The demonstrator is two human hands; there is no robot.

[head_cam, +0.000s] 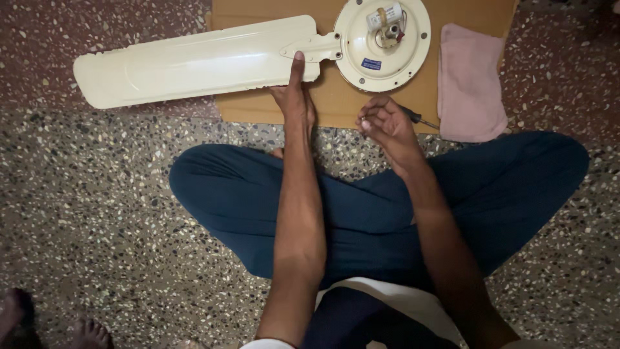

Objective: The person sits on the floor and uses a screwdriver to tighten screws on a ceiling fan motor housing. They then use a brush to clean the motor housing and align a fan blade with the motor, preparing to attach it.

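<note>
1. Nearest to the camera, the person is sitting cross-legged on the speckled floor (97,213).
2. Right hand (385,126) is curling its grip around something small; I cannot tell what. A screwdriver (416,117) is lying just beside it.
3. Left hand (294,97) is pressing released, one finger on the blade bracket (313,47).
4. Farther, the fan blade (194,61) and motor housing (382,42) are lying on cardboard (336,103). The blade probably feels light, stiff and smooth; the bracket looks best for holding.
5. No containers are showing; a pink cloth (470,84) is lying beside the housing.
</note>
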